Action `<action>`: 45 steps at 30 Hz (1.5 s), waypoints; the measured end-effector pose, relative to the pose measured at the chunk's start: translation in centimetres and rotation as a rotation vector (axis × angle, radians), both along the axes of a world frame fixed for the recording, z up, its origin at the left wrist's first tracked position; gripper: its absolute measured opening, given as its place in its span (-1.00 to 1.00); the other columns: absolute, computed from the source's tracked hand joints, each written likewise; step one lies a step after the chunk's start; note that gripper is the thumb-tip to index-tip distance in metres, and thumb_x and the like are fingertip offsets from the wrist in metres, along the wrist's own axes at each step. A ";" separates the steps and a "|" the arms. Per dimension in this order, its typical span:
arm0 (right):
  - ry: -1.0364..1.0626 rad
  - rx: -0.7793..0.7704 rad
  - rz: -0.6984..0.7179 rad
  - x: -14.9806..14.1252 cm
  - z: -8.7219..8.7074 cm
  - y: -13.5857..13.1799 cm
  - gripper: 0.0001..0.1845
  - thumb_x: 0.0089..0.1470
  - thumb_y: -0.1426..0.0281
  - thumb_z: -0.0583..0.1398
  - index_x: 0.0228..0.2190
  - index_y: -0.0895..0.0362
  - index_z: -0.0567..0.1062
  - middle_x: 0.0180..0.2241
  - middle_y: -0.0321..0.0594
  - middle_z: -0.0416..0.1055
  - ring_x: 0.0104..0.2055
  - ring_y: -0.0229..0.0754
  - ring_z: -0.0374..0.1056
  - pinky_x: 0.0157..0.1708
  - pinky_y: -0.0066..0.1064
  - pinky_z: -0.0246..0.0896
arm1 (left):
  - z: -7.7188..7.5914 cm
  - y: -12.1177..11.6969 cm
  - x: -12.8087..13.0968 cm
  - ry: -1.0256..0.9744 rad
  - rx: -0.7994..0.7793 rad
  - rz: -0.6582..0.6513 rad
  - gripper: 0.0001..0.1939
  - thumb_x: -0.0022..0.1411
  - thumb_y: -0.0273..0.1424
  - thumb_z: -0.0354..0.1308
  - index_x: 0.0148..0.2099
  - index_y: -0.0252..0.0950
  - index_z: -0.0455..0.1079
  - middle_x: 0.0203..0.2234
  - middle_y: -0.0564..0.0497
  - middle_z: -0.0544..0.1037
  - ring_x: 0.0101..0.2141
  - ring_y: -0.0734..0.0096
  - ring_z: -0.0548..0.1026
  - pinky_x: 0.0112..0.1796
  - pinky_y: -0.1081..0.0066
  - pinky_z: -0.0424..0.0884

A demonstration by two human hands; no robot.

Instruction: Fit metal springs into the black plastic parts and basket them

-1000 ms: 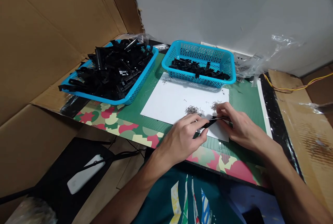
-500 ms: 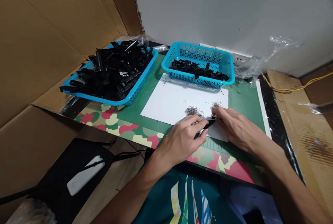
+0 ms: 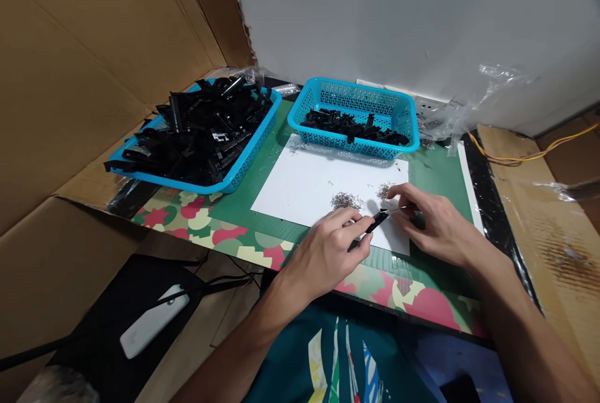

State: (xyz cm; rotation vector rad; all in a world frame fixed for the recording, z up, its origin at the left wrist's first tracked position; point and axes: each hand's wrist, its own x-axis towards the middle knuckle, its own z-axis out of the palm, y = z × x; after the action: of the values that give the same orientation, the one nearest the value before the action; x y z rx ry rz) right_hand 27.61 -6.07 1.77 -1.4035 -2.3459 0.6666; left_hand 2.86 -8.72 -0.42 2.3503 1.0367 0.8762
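My left hand is closed on a small black plastic part, holding it tilted just over the white sheet. Between the thumb and fingers of my right hand are thin metal tweezers, their tip at the far end of the black part. Just beyond my left hand lies a pile of tiny bent metal pieces. A smaller pile of such pieces sits close to my right fingertips. Their exact shape is too small to tell.
A blue basket heaped with black plastic parts stands at the left. Another blue basket, with fewer black parts, stands at the back. Clear plastic wrap and yellow wires lie at the right. A white phone rests below the table.
My right hand has drawn back slightly to the right from the black part, and its fingers have opened out around the tweezers, showing more of them. My left hand keeps its hold.
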 end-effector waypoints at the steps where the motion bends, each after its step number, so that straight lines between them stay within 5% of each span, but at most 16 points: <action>1: 0.012 -0.005 -0.024 0.1 0.0 0.1 -0.80 0.34 0.36 0.14 -0.02 0.06 0.44 -0.37 -0.28 0.45 -0.41 -0.20 0.32 -0.34 -0.38 0.17 | 0.0 0.0 0.0 0.008 0.011 0.000 -0.74 0.47 -0.50 0.11 0.13 -0.34 0.48 -0.15 -0.10 0.56 -0.12 0.24 0.57 -0.15 0.25 0.56; 8: 0.067 -0.092 -0.135 0.0 0.4 0.3 -0.75 0.33 0.24 0.18 -0.28 0.11 0.59 -0.60 -0.36 0.29 -0.54 -0.25 0.12 -0.49 -0.39 -0.01 | -0.5 -0.2 0.1 0.009 0.106 0.011 -0.71 0.46 -0.55 0.10 0.16 -0.28 0.47 -0.11 -0.09 0.55 -0.19 0.30 0.55 -0.18 0.27 0.56; 16: 0.309 -0.336 -0.219 -0.6 0.4 0.7 -0.53 0.29 0.02 0.22 -0.27 0.17 0.67 -0.44 -0.20 0.55 -0.46 -0.22 0.23 -0.48 -0.38 0.00 | -0.8 -0.2 -0.4 -0.054 0.177 0.036 -0.58 0.42 -0.60 0.13 0.27 -0.27 0.43 -0.01 -0.15 0.54 -0.12 0.28 0.55 -0.19 0.28 0.58; 26: 0.736 -0.574 -0.337 -1.9 -0.9 1.0 -0.48 -0.06 -0.01 0.48 -0.36 0.19 0.57 -0.61 -0.41 0.25 -0.58 -0.37 -0.05 -0.58 -0.42 -0.24 | -1.1 -0.2 -0.7 -0.039 0.258 0.023 -0.53 0.42 -0.62 0.12 0.29 -0.22 0.42 -0.02 -0.16 0.53 -0.15 0.30 0.52 -0.19 0.28 0.56; 35: 0.806 -0.525 -0.450 -3.2 -1.7 0.5 -0.52 0.01 0.03 0.45 -0.33 0.22 0.61 -0.64 -0.48 0.08 -0.57 -0.37 -0.13 -0.56 -0.40 -0.30 | -0.6 -0.3 -0.5 0.083 0.307 0.069 -0.56 0.42 -0.65 0.06 0.26 -0.27 0.41 -0.07 -0.19 0.51 -0.14 0.24 0.53 -0.18 0.27 0.58; 40: 0.797 -0.489 -0.444 -3.2 -0.8 0.5 -0.48 0.01 -0.01 0.43 -0.32 0.23 0.62 -0.63 -0.44 0.13 -0.56 -0.36 -0.11 -0.55 -0.39 -0.29 | -0.3 -0.2 -0.3 0.045 0.237 0.155 -0.63 0.49 -0.57 0.07 0.26 -0.25 0.36 -0.03 -0.17 0.51 -0.06 0.22 0.55 -0.09 0.25 0.55; 45: 0.808 -0.543 -0.260 -2.7 -0.3 0.3 -0.59 0.10 0.04 0.41 -0.33 0.18 0.65 -0.59 -0.38 0.21 -0.53 -0.33 -0.04 -0.54 -0.40 -0.22 | 0.3 -0.3 -0.5 -0.056 0.093 0.186 -0.74 0.55 -0.51 0.01 0.20 -0.20 0.31 -0.09 -0.08 0.52 -0.09 0.29 0.53 -0.10 0.32 0.48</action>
State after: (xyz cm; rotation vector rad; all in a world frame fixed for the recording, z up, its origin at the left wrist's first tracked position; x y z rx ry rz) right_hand 24.86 -5.75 1.49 -1.2503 -1.3780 1.5161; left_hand 2.39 -9.02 -0.12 2.3177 1.2311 1.0736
